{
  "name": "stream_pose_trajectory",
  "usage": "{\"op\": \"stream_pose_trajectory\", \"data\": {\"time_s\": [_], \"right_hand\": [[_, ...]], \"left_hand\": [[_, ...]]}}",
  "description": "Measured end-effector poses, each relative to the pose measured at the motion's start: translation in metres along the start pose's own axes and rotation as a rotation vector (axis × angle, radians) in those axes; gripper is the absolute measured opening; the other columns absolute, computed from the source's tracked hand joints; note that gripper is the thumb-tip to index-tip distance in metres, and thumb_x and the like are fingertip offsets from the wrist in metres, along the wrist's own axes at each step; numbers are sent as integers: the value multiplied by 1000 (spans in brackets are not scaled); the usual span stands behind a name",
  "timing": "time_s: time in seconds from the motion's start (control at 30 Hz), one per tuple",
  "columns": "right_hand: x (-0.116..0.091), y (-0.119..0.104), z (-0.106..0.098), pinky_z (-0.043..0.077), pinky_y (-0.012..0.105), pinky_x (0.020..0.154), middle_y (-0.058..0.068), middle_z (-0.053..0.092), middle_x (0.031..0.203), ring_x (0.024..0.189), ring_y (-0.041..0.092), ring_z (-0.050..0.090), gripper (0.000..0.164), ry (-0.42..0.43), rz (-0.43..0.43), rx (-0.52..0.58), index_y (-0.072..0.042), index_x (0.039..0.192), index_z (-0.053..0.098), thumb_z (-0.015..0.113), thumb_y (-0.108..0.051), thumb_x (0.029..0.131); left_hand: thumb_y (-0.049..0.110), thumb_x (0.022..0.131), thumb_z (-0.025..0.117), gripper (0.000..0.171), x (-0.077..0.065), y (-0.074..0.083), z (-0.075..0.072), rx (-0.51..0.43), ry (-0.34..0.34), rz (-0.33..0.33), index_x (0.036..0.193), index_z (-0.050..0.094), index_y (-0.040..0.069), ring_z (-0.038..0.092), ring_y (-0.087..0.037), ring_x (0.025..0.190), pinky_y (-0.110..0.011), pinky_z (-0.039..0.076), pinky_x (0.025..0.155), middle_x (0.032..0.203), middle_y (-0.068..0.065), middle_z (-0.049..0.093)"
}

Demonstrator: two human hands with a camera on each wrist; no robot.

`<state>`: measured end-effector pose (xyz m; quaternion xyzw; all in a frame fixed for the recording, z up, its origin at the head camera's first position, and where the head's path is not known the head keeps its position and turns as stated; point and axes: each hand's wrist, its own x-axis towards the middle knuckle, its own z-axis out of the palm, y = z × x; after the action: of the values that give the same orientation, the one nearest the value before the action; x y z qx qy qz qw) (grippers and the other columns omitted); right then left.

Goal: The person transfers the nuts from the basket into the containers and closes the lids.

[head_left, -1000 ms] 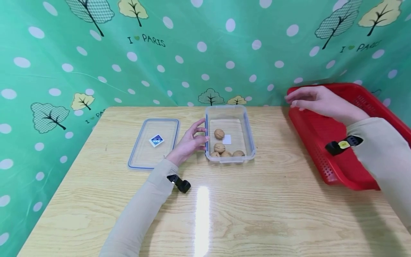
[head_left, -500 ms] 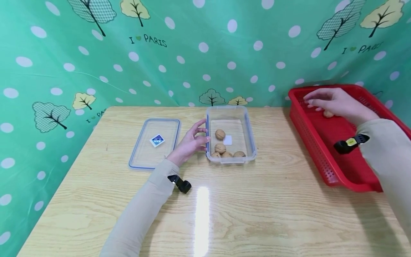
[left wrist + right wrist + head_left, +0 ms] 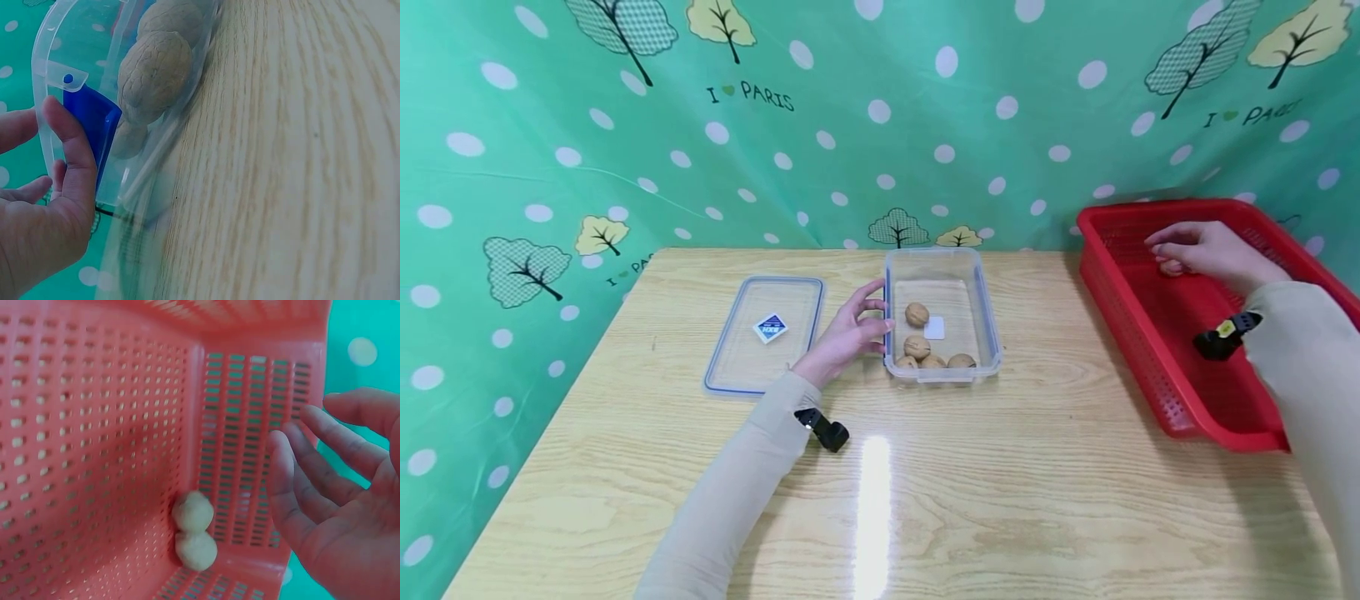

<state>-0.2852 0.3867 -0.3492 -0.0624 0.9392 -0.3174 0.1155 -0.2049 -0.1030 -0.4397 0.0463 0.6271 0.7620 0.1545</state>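
My left hand [image 3: 848, 332] touches the left side of a clear plastic box [image 3: 988, 308]. In the left wrist view, its thumb lies by the box's blue clip [image 3: 94, 122] and rim. Several walnuts [image 3: 917, 314] lie in the box, most along its near wall. Over the far part of a red plastic basket [image 3: 1150, 358] hovers my right hand [image 3: 1217, 252], fingers loosely bent and holding nothing. Two walnuts [image 3: 195, 531] rest together in a basket corner, apart from the fingers in the right wrist view; from the head, the hand partly hides them.
Left of the box, the blue-edged clear lid [image 3: 737, 350] lies flat with a blue and white label. The wooden table [image 3: 1000, 483] meets a green patterned cloth [image 3: 820, 117] behind. A white square [image 3: 933, 328] shows in the box floor.
My right hand has moved from over the basket's left rim farther right, above its inside, and a bit lower. The left hand stays at the box.
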Motion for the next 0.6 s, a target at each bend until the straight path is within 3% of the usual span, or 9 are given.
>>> {"op": "stream_pose_trajectory", "data": {"time_s": [0.13, 0.27, 0.43, 0.6], "right_hand": [[4, 11, -3, 48, 18, 64, 10, 63, 100, 87, 19, 56, 58, 5, 0, -28, 9, 137, 39, 61, -26, 96], [4, 22, -2, 50, 21, 66, 31, 51, 120, 103, 37, 48, 58, 15, -4, -55, 10, 137, 37, 61, -23, 96], [4, 36, 2, 55, 39, 75, 33, 47, 126, 110, 45, 44, 64, 33, 25, -24, 9, 140, 34, 63, -25, 94], [6, 41, 2, 52, 52, 83, 32, 34, 134, 117, 50, 34, 73, 14, 66, 22, 9, 145, 23, 60, -29, 96]], "left_hand": [[-8, 91, 54, 71, 0, 1, 0, 7, 3, 1, 152, 27, 17, 54, -13, 80, -25, 53, 61, 120, -7, 39], [-8, 91, 54, 72, -1, 1, 0, 11, -1, 0, 152, 26, 17, 54, -13, 80, -26, 53, 62, 121, -8, 38], [-8, 91, 54, 72, -2, 1, 1, 13, -5, -4, 153, 25, 17, 54, -13, 80, -26, 52, 63, 122, -8, 38], [-8, 91, 54, 72, -2, 0, 0, 13, -4, 1, 152, 26, 18, 53, -13, 79, -26, 52, 63, 121, -7, 38]]}}
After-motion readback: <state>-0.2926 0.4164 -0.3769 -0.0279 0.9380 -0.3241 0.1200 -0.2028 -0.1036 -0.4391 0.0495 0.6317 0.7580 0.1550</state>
